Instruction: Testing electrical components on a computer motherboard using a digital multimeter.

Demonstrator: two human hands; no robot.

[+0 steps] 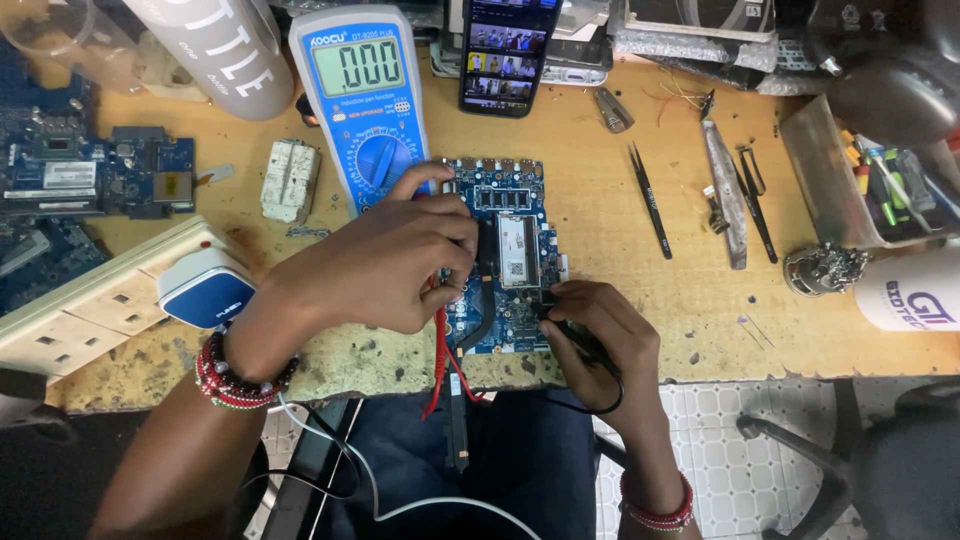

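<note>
Beaded bracelets circle both wrists nearest the camera; the right hand is curled around a black probe, pinching it like a pen, and its black lead loops down under the palm; the tip meets the lower right part of the blue circuit board, though the exact contact spot is hidden by the fingertips; the left hand lies over the board's left edge, fingers bent and closed on a red probe whose red lead drops from beneath the palm past the bench edge; only the lead shows, the probe body being covered by the fingers; the circuit board lies flat on the worn wooden bench, between and under both hands, its far end clear of them; left of the left wrist sits a cream power strip with a blue-and-white plug adapter in it; just beyond the left hand's knuckles stands a blue multimeter, its display lit; farther off, beyond the board, a smartphone shows a lit screen; to the right of the right hand, well apart, black tweezers lie on the bench; another circuit board rests far left.
</note>
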